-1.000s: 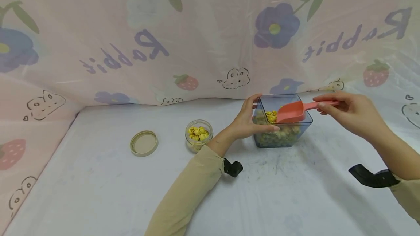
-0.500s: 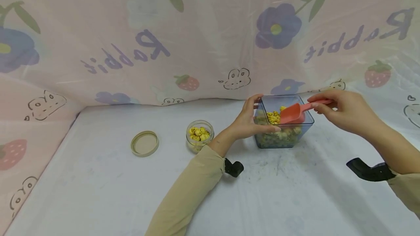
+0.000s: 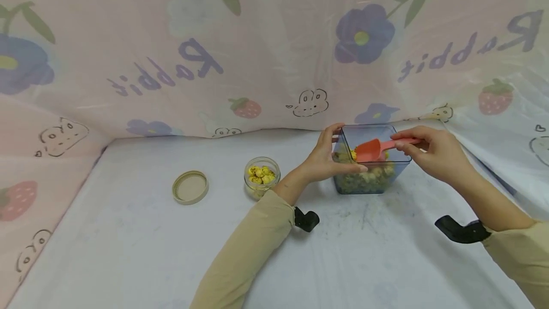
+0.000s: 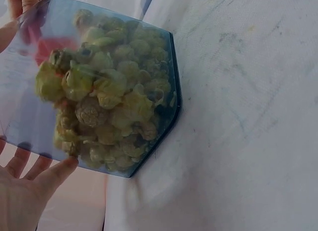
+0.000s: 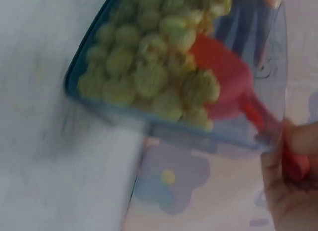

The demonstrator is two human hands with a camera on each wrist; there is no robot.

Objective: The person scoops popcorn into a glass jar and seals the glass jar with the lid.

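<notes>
A clear bluish plastic box point(image 3: 364, 187) stands on the table, part filled with yellow popcorn point(image 4: 119, 102). My left hand point(image 3: 319, 161) grips its left side, thumb along the front wall and fingers round the back left corner. In my right hand point(image 3: 437, 151) the handle of a pink-red scoop point(image 3: 369, 150) is pinched between thumb and fingers at the box's right rim. The scoop's head is inside the box, against the popcorn, as the right wrist view point(image 5: 223, 74) also shows through the wall. How much the scoop carries is hidden.
Left of the box stands an open glass jar point(image 3: 262, 178) with popcorn in it. Farther left a beige round lid point(image 3: 190, 188) lies on the white table cover point(image 3: 141, 242). A printed pink curtain point(image 3: 266, 51) hangs behind the table.
My right hand has moved left, taking the scoop farther left in the box, after an earlier dip lower into the popcorn. My left hand keeps its hold on the box.
</notes>
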